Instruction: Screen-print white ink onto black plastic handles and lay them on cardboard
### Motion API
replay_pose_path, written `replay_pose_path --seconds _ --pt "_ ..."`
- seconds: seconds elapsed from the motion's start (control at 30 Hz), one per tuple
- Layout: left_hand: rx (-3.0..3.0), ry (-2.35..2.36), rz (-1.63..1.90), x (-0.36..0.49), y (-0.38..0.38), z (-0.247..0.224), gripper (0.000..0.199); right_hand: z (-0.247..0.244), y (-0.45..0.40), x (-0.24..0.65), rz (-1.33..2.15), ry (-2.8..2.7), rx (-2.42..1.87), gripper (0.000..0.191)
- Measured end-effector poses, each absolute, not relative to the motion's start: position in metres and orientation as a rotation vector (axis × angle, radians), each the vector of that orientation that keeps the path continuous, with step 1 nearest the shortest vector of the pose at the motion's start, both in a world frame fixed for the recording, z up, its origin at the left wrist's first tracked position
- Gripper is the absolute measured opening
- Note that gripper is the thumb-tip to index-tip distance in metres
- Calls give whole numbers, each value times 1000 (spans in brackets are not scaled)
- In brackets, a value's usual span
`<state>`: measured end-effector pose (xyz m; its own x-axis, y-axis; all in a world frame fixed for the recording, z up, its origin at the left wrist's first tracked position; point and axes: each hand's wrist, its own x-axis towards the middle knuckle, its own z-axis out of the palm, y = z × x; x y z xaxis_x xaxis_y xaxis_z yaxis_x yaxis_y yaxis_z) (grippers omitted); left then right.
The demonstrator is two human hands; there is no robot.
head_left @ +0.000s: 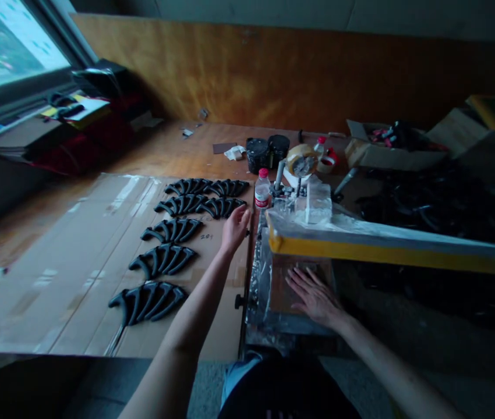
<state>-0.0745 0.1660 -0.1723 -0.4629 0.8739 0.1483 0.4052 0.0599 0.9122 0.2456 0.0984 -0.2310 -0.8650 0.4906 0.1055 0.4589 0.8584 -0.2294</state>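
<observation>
bottle (262,189) beside left hand (235,228), open near black parts (221,207); right hand (313,295) flat, empty.

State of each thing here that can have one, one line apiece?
left hand: open, empty, fingertips by the nearest stack of black parts
right hand: open, flat on the film-covered plate
water bottle: upright, red cap on
tape roll: tilted on edge
cardboard box: open
yellow frame: raised above the plate

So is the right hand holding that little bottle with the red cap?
No, the right hand lies flat and empty on the foil-covered plate under the yellow-edged frame, while the bottle stands apart, nearer the left hand.
</observation>
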Motion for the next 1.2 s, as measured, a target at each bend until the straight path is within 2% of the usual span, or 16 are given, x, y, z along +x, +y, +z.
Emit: replay_pose_path --seconds 0.17,0.23,0.3,0.37,0.43,0.53,0.63,0.7,0.8,1.0,1.07,1.2 --pt "1093 1427 1631 -7 110 -73 60 -211 98 279 517 -2747 -388 29" --pt "1023 1368 1667 11 89 -53 61 -203 114 305 515 -2663 -545 26" --pt "950 1405 1657 20 69 -50 64 -195 141 332 433 -2526 -901 27" --pt "878 1474 1524 22 49 -65 63 -184 170 352 352 -2354 -1209 33" --pt "809 1529 1338 22 30 -92 58 -171 192 355 325 -2198 -1340 38" --pt "744 1596 1185 23 11 -144 68 -146 202 319 285 -2152 -1245 41" --pt "782 1731 1107 27 6 -190 79 -129 193 261 183 -2394 -1110 50" --pt "849 1813 1068 27 7 -209 73 -130 183 234 209 -2572 -1138 39" --pt "899 1851 1072 26 9 -223 64 -145 162 229 292 -2778 -1163 15" --pt "842 1856 1087 24 8 -236 62 -149 126 272 379 -3025 -569 26" --pt "840 1838 1077 24 7 -237 63 -144 127 273 421 -3013 -540 22" --pt "883 1769 1080 23 7 -238 66 -152 121 265 242 -2885 -657 18"
